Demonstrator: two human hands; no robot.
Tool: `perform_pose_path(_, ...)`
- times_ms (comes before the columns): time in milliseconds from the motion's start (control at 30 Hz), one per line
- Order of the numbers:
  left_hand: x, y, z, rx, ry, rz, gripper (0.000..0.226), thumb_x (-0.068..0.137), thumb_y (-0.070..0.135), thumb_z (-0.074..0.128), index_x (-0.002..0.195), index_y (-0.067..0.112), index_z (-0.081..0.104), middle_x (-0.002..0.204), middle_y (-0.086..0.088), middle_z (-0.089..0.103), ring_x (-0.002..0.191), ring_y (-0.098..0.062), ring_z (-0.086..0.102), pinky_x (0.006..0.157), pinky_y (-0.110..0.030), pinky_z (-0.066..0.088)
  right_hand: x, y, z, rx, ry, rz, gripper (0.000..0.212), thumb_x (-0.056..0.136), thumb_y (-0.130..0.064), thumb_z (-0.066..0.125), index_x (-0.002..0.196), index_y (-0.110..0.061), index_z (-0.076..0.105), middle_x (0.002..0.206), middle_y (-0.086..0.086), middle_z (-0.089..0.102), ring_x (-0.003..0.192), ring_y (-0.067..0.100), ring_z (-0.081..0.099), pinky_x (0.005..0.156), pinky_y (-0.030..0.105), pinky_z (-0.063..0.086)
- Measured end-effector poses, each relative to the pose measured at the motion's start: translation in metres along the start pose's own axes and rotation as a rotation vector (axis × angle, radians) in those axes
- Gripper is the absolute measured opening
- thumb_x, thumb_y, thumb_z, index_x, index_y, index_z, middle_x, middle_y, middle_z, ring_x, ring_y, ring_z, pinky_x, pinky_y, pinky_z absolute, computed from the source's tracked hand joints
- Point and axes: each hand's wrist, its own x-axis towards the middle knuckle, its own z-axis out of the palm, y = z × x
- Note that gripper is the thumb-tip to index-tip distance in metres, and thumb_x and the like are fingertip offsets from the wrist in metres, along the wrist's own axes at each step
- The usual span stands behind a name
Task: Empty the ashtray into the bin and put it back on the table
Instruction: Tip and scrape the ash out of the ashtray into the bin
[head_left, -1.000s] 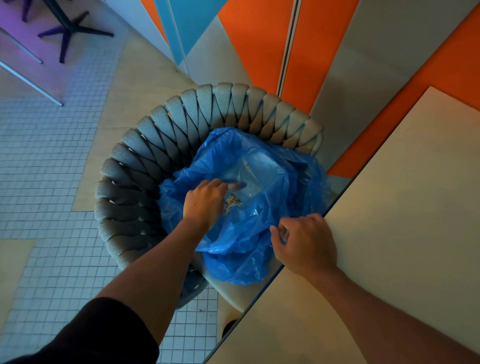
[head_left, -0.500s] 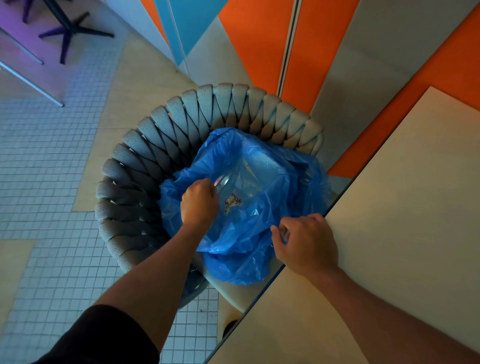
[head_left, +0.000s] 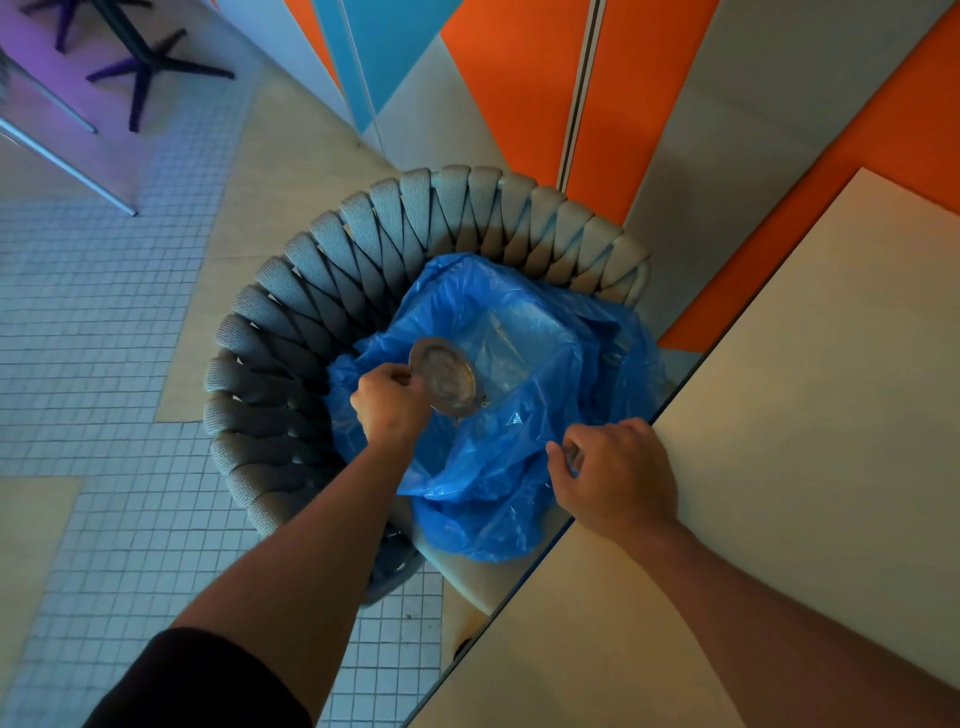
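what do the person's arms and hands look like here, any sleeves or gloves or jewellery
Both hands are bare: no gloves on the left hand or the right hand, and no rings, watch or wristband show. The left arm has a short dark sleeve, black or near black, ending above the elbow, with the forearm uncovered. The right forearm is bare as far as the picture's edge; any sleeve there is out of view.

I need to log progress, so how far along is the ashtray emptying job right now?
Emptying looks nearly done: the left hand holds the round metal ashtray tipped on edge over the blue bin bag, with a few bits at its lower rim. In hand: the right hand grips the bag's edge, keeping it open. Left: lift the ashtray out and set it back on the table.
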Motion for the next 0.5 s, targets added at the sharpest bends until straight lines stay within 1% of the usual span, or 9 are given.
perform_pose_path(33,-0.003,0.002,-0.001,-0.011,0.002,-0.013,0.008,0.084,0.023,0.066,0.076,0.021,0.068,0.068,0.007,0.066,0.086,-0.016,0.065,0.051,-0.018,0.043,0.0,0.0,0.0,0.0,0.002,0.002,0.032,0.088,-0.041,0.058,0.065,-0.019,0.06,0.052,-0.009,0.045,0.047,0.012,0.037,0.066,0.028,0.034)
perform_pose_path(100,-0.009,0.006,-0.005,-0.031,0.009,-0.036,0.008,0.084,0.024,0.068,0.081,0.019,0.073,0.064,0.012,0.063,0.072,-0.008,0.064,0.048,-0.012,0.038,0.0,0.0,-0.001,0.011,0.006,0.008,0.031,0.087,-0.041,0.06,0.066,-0.019,0.061,0.052,-0.007,0.05,0.048,0.012,0.039,0.066,0.03,0.039)
perform_pose_path(167,-0.016,0.01,-0.009,-0.059,0.005,-0.066,0.008,0.082,0.022,0.068,0.084,0.019,0.075,0.063,0.014,0.063,0.066,-0.002,0.061,0.046,-0.011,0.039,-0.001,0.0,-0.001,0.024,0.007,0.016,0.029,0.087,-0.041,0.06,0.068,-0.019,0.061,0.054,-0.007,0.055,0.049,0.011,0.041,0.068,0.031,0.042)
perform_pose_path(267,-0.026,0.016,-0.016,-0.087,-0.013,-0.095,0.006,0.08,0.018,0.069,0.081,0.022,0.073,0.066,0.012,0.064,0.061,-0.001,0.06,0.038,-0.008,0.038,-0.001,-0.001,-0.003,0.047,0.014,0.026,0.028,0.087,-0.042,0.06,0.071,-0.02,0.061,0.059,-0.006,0.062,0.052,0.009,0.044,0.071,0.031,0.045)
perform_pose_path(300,-0.029,0.018,-0.018,-0.103,-0.02,-0.103,0.007,0.08,0.017,0.07,0.081,0.022,0.074,0.066,0.012,0.065,0.06,-0.001,0.061,0.038,-0.008,0.039,-0.001,-0.001,-0.003,0.053,0.012,0.028,0.028,0.088,-0.042,0.06,0.073,-0.02,0.062,0.061,-0.006,0.064,0.053,0.01,0.046,0.072,0.032,0.046)
perform_pose_path(400,-0.041,0.023,-0.023,-0.125,-0.049,-0.113,0.009,0.078,0.016,0.07,0.083,0.022,0.076,0.069,0.009,0.068,0.06,-0.003,0.065,0.046,-0.013,0.045,-0.001,-0.001,-0.006,0.085,-0.014,0.037,0.024,0.089,-0.041,0.059,0.081,-0.019,0.064,0.07,-0.004,0.07,0.06,0.012,0.057,0.077,0.033,0.047)
perform_pose_path(467,-0.05,0.026,-0.025,-0.164,-0.071,-0.12,0.011,0.077,0.014,0.072,0.078,0.025,0.075,0.07,0.007,0.071,0.055,-0.003,0.067,0.045,-0.013,0.049,0.0,-0.002,-0.01,0.151,-0.036,0.046,0.019,0.09,-0.036,0.059,0.085,-0.018,0.062,0.076,-0.004,0.071,0.066,0.014,0.061,0.08,0.036,0.049)
perform_pose_path(500,-0.055,0.027,-0.025,-0.189,-0.081,-0.123,0.014,0.077,0.014,0.072,0.074,0.027,0.074,0.071,0.005,0.073,0.056,-0.003,0.068,0.049,-0.015,0.053,0.001,-0.002,-0.012,0.219,-0.035,0.065,0.017,0.091,-0.032,0.06,0.086,-0.016,0.062,0.079,-0.003,0.071,0.069,0.016,0.063,0.08,0.038,0.051)
